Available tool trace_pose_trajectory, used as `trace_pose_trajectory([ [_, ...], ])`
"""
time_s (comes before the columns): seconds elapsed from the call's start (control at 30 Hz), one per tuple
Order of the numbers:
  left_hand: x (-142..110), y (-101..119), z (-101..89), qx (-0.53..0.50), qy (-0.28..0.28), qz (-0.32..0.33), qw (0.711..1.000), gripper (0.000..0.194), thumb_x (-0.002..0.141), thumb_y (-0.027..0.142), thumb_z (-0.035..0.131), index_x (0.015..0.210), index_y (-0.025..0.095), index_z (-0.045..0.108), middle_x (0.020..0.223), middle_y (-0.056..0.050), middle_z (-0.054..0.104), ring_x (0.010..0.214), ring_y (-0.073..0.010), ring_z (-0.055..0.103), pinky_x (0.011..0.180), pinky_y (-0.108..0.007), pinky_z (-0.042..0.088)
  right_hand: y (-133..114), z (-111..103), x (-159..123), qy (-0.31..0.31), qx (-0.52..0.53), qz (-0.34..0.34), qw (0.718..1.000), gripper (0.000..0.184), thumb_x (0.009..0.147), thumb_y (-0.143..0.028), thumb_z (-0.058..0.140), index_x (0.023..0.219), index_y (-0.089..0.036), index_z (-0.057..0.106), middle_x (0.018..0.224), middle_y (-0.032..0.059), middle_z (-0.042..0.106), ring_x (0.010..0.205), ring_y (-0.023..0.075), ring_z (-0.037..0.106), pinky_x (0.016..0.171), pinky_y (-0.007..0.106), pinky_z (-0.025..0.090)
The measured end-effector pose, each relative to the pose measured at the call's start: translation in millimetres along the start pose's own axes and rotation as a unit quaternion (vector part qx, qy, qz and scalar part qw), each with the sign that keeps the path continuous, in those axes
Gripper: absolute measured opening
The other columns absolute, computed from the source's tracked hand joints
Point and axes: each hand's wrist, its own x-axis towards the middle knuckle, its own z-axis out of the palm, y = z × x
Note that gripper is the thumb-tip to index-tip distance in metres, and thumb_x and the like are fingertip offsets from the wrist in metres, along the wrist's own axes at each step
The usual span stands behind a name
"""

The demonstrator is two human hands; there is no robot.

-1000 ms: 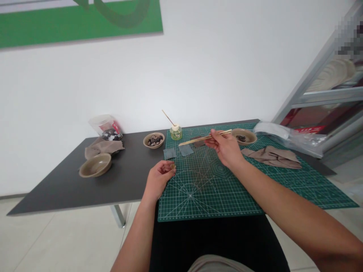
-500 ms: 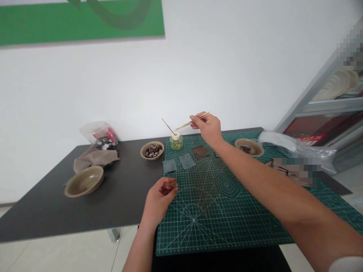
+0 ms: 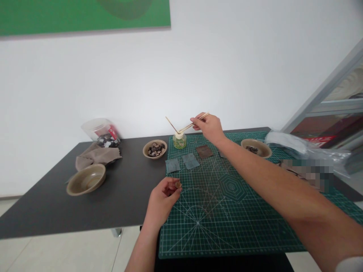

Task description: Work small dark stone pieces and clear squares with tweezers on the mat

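And the right hand point(image 3: 209, 126) has its grip snug around slim wooden sticks point(image 3: 186, 127), likely light and stiff, best held well back, tips at the far glass jar point(image 3: 179, 143), while the left hand point(image 3: 162, 197) pinches a small brownish chip point(image 3: 178, 184) over the cutting mat point(image 3: 204, 241).

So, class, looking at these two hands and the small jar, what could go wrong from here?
1. The right hand holds thin sticks angled down to the jar; a sideways push might tip it.
2. Those sticks could knock the lone stick leaning out of the jar.
3. The left hand pinches a small piece, which might slip onto the green mat.
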Motion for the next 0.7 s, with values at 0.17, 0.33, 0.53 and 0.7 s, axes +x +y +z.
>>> trace_pose_trajectory([
  [0.17, 0, 1, -0.2, 0.004, 0.003, 0.002, 1.0, 0.023, 0.071, 0.029, 0.075, 0.091, 0.021, 0.069, 0.076, 0.0, 0.065, 0.07, -0.0141, 0.06, 0.067, -0.026, 0.05, -14, 10, 31, -0.07, -0.054, -0.016, 0.996, 0.026, 0.08, -0.041, 0.074, 0.076, -0.018, 0.064, 0.062, 0.0012, 0.066, 0.057, 0.014, 0.065, 0.056, 0.026, 0.057],
  [0.33, 0, 2, 0.4, 0.0, 0.001, 0.001, 1.0, 0.024, 0.07, 0.031, 0.075, 0.091, 0.021, 0.069, 0.077, -0.001, 0.066, 0.071, -0.0147, 0.061, 0.068, -0.027, 0.05, -16, 26, 46, -0.099, -0.095, -0.017, 0.99, 0.022, 0.083, -0.038, 0.073, 0.078, -0.018, 0.065, 0.062, 0.0027, 0.066, 0.062, 0.0172, 0.067, 0.069, 0.033, 0.058],
  [0.53, 1, 4, 1.3, -0.006, -0.003, -0.003, 1.0, 0.022, 0.07, 0.03, 0.075, 0.088, 0.02, 0.067, 0.076, 0.0, 0.065, 0.07, -0.0137, 0.059, 0.067, -0.026, 0.049, 2, 34, 39, -0.147, -0.117, 0.017, 0.982, 0.023, 0.08, -0.035, 0.076, 0.069, -0.017, 0.067, 0.062, 0.0052, 0.069, 0.053, 0.0161, 0.065, 0.066, 0.033, 0.057],
  [0.7, 2, 5, 2.1, -0.02, -0.005, -0.011, 1.0, 0.024, 0.069, 0.03, 0.075, 0.089, 0.02, 0.066, 0.077, 0.0, 0.066, 0.07, -0.0135, 0.059, 0.067, -0.026, 0.048, 15, 39, 35, -0.139, -0.073, 0.045, 0.987, 0.024, 0.078, -0.039, 0.077, 0.075, -0.018, 0.067, 0.064, 0.0031, 0.07, 0.05, 0.0133, 0.064, 0.059, 0.028, 0.056],
])
